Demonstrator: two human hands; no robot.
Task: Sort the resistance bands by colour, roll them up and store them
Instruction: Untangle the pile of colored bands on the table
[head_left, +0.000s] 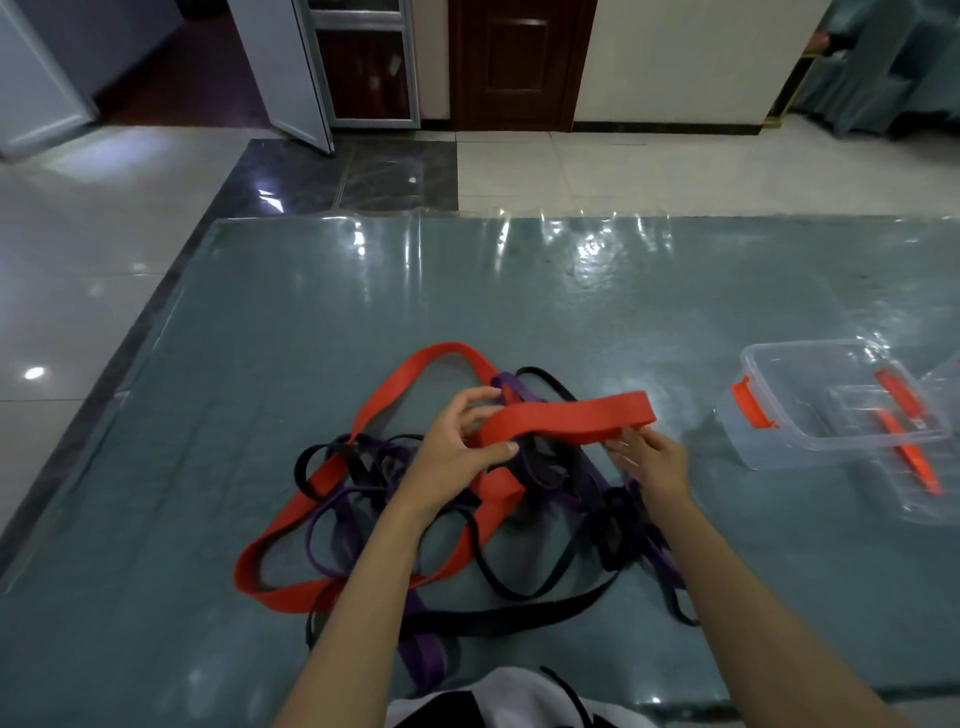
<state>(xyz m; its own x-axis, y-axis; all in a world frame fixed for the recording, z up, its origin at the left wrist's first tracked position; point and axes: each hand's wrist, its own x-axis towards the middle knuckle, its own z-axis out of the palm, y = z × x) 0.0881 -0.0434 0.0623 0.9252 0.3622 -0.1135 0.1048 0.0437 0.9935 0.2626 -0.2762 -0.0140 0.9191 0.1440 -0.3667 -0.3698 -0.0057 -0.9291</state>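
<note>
A: Resistance bands, tangled pile of flat rubber loops in red, purple and black (447, 519), lie on the grey-green glossy mat (260, 338) directly under and around both hands.

B: Hands?

A: Left hand (462, 441) grips a folded stretch of the wide red rubber band (566, 418), thumb under, fingers curled over it. Right hand (652, 457) sits at the band's free looped end, fingers bent up to its underside. Looks like a light pinch, but I cannot tell for sure.

B: Step?

A: My read is sorting, pulling red out of the heap. Nothing rolled yet, nothing stored. The rest of the red band trails left of the left hand and loops back under purple and black strands.

B: Next move?

A: Probably needs the red drawn clear of the purple band (511, 389) crossing just beyond the left hand, without dragging the heap along. Then roll from the looped end.

B: Storage?

A: Clear plastic box with orange latches (831, 405), well right of the right hand, open, no bands inside.

B: Text, brands?

A: None readable on the bands or box.
</note>
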